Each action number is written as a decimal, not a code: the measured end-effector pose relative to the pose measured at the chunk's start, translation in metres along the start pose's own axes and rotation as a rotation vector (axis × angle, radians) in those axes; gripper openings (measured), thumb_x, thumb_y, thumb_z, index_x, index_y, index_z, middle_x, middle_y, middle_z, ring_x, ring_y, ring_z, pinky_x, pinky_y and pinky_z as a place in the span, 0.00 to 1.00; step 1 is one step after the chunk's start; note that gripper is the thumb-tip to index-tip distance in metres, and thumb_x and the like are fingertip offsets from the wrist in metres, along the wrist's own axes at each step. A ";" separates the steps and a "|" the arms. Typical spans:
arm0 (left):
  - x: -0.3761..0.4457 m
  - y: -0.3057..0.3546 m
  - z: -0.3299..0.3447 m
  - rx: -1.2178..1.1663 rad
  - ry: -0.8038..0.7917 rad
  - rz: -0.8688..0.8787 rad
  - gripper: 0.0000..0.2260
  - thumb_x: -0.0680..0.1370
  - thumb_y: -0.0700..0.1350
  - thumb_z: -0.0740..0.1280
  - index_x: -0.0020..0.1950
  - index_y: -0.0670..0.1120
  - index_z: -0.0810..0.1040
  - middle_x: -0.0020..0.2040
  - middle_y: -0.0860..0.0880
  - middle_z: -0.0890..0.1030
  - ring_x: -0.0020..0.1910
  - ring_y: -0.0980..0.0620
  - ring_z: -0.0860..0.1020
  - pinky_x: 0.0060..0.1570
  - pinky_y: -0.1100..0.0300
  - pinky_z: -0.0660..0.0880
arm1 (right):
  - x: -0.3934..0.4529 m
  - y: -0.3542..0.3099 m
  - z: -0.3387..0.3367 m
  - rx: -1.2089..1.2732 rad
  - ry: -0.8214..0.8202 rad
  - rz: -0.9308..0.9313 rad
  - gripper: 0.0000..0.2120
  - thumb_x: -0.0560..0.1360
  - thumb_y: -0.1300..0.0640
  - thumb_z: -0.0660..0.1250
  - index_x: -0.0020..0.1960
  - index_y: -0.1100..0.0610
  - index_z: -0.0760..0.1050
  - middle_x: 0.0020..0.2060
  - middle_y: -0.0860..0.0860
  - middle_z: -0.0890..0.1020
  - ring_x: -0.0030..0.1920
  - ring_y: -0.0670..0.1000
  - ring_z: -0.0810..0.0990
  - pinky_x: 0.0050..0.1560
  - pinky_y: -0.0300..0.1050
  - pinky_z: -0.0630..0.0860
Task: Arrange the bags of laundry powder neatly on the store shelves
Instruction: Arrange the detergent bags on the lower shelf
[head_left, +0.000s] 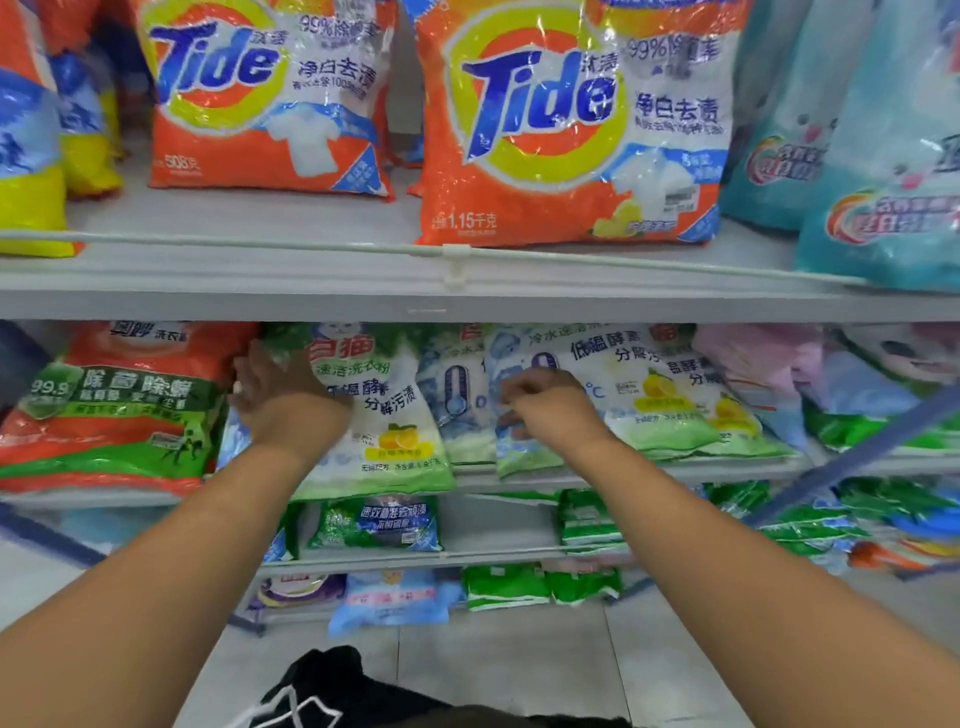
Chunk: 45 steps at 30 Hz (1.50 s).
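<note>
On the second shelf (467, 304) of a store's laundry aisle, a person's left hand (275, 387) grips the upper left edge of a leaning white-and-green laundry powder bag (384, 415), fingers curled behind it, while the right hand (545, 408) pinches the edge of a neighbouring blue-and-white bag (524, 452), fingers bunched together. Above, a large orange Tide bag (566, 130) and a smaller Tide bag (265, 98) stand upright, with teal bags (878, 171) beside them.
</note>
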<state>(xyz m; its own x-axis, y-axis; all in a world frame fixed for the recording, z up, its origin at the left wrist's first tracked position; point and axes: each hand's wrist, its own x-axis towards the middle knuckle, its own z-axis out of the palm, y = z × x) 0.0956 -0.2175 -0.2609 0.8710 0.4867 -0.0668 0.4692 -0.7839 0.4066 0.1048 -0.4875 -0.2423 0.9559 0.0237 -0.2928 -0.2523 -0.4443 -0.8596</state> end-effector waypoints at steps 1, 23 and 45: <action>-0.007 0.015 0.007 0.029 0.033 0.092 0.35 0.74 0.50 0.73 0.77 0.46 0.63 0.80 0.35 0.56 0.80 0.36 0.53 0.77 0.44 0.54 | 0.000 0.002 -0.020 -0.042 0.096 -0.038 0.07 0.79 0.60 0.65 0.50 0.56 0.83 0.48 0.55 0.86 0.47 0.57 0.86 0.45 0.49 0.84; -0.063 0.166 0.078 -0.311 -0.325 0.034 0.39 0.78 0.64 0.66 0.78 0.39 0.63 0.77 0.39 0.67 0.75 0.40 0.68 0.68 0.53 0.66 | 0.036 0.058 -0.153 -0.383 0.071 0.103 0.36 0.78 0.36 0.63 0.78 0.57 0.62 0.76 0.57 0.67 0.76 0.58 0.65 0.72 0.49 0.64; -0.078 0.220 0.110 -0.508 -0.262 0.050 0.43 0.75 0.60 0.73 0.83 0.57 0.53 0.80 0.49 0.65 0.65 0.42 0.77 0.33 0.62 0.72 | 0.075 0.098 -0.194 0.102 0.045 -0.037 0.21 0.76 0.53 0.74 0.66 0.59 0.76 0.58 0.51 0.82 0.48 0.51 0.80 0.36 0.32 0.73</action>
<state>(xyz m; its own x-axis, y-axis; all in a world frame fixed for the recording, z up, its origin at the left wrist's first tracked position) 0.1469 -0.4707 -0.2666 0.9276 0.2917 -0.2335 0.3543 -0.4880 0.7977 0.1814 -0.7032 -0.2672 0.9700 -0.0027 -0.2429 -0.2284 -0.3506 -0.9082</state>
